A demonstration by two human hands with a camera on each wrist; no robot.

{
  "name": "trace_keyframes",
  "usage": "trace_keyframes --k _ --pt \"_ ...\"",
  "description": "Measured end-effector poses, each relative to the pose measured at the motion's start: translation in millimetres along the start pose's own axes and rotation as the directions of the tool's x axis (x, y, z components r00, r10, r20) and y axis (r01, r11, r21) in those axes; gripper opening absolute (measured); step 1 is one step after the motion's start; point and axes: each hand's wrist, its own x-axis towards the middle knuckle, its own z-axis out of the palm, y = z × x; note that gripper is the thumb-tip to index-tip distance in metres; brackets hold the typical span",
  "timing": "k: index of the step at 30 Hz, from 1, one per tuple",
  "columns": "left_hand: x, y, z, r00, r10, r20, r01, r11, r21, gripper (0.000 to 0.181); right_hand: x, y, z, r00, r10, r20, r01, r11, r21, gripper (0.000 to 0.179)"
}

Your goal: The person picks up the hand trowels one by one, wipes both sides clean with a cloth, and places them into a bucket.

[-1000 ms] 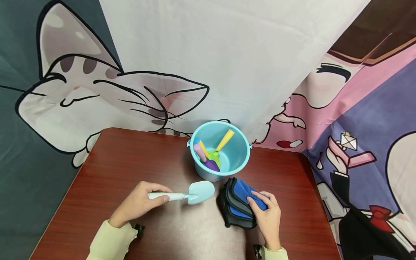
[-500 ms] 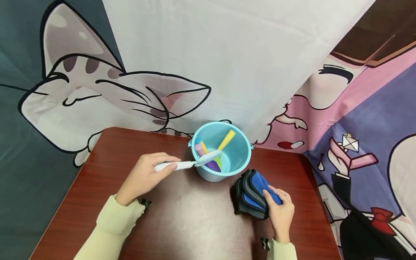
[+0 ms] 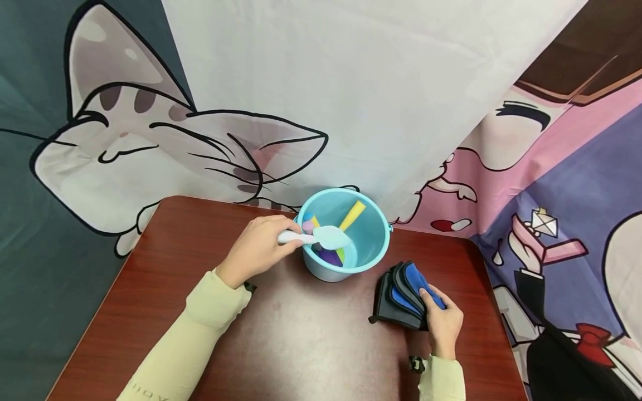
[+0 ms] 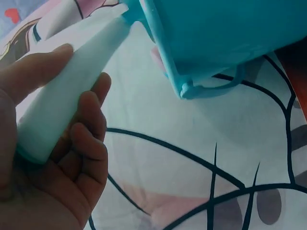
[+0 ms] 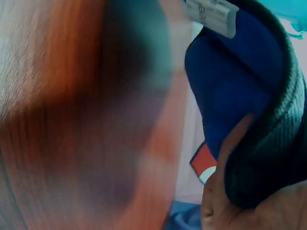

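My left hand (image 3: pixel 258 248) grips the white handle of a toy shovel (image 3: pixel 332 238) with a pale blue blade. The blade is over the mouth of a light blue bucket (image 3: pixel 327 274). In the left wrist view, thumb and curled fingers wrap the shovel handle (image 4: pixel 72 91) beside the bucket's rim. Inside the bucket lie a yellow handle (image 3: pixel 353 216), a purple scoop (image 3: pixel 329 257) and green and pink pieces, partly hidden by the shovel. My right hand (image 3: pixel 443 320) pinches a folded blue and grey fabric item (image 3: pixel 401 301) with black edging. A white tag (image 5: pixel 213 17) shows on it.
The brown wooden table (image 3: pixel 301 345) carries the bucket near its back edge. A cartoon-printed cloth (image 3: pixel 351 111) hangs behind and at the right. The table surface is blurred in the right wrist view.
My left hand has moved the shovel up and right, from the table in front of the bucket to over its mouth. My right hand has shifted the fabric item right, away from the bucket.
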Motion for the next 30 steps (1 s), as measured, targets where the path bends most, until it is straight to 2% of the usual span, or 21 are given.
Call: trace_keyframes --k 5,9,12,16,22,30 --pt "13.4 3.3 9.6 0.995 0.008 0.097 -0.013 0.999 0.049 0.015 5.6 8 1 1.000 0.007 0.030 -0.003 0.992 -0.129 0.042" --pt "20.9 2.0 18.5 0.983 0.034 0.180 -0.049 0.995 0.081 0.014 8.2 14 2 0.997 -0.028 0.066 0.042 0.975 -0.217 0.042" --pt "24.7 0.6 24.7 0.972 0.039 0.232 -0.064 0.993 0.100 0.011 9.5 17 4 0.994 -0.071 0.078 0.089 0.962 -0.257 0.042" --pt "29.0 -0.8 32.5 0.962 0.042 0.270 -0.071 0.992 0.100 0.009 10.7 19 6 0.991 -0.111 0.077 0.128 0.951 -0.282 0.041" --pt "32.3 -2.7 43.5 0.965 0.045 0.258 -0.079 0.989 0.125 0.009 7.9 21 6 0.989 -0.122 0.077 0.141 0.939 -0.315 0.044" --pt "31.5 -5.3 52.0 0.975 0.089 0.204 -0.141 0.956 0.259 0.010 -1.2 20 8 0.995 -0.069 0.074 0.091 0.936 -0.339 0.053"
